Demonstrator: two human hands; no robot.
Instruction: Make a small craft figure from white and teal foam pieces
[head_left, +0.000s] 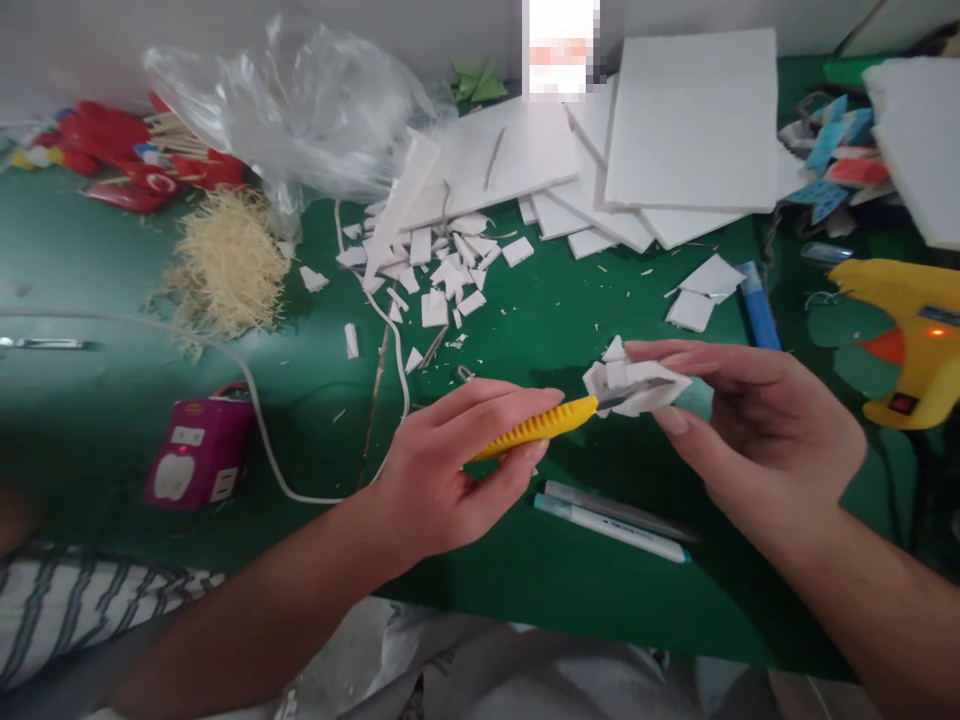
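My left hand [457,460] is closed around a yellow utility knife [536,428], its blade pointing right. The blade lies against a small white foam piece [637,388] made of several angular bits. Between the thumb and fingers of my right hand [757,430], that foam piece is pinched just above the table. Below the knife lie a white marker with teal ends [611,528] and a grey pen-like stick [622,510]. Beyond my hands, loose white foam scraps [450,275] are heaped on the green table [555,330].
White foam sheets [690,120] are stacked at the back, near a clear plastic bag [315,110]. A yellow glue gun [915,340] with a lit light stands right. Left are a purple power adapter [199,450], a white cable [262,420], straw-like shreds [229,260] and red items [112,145].
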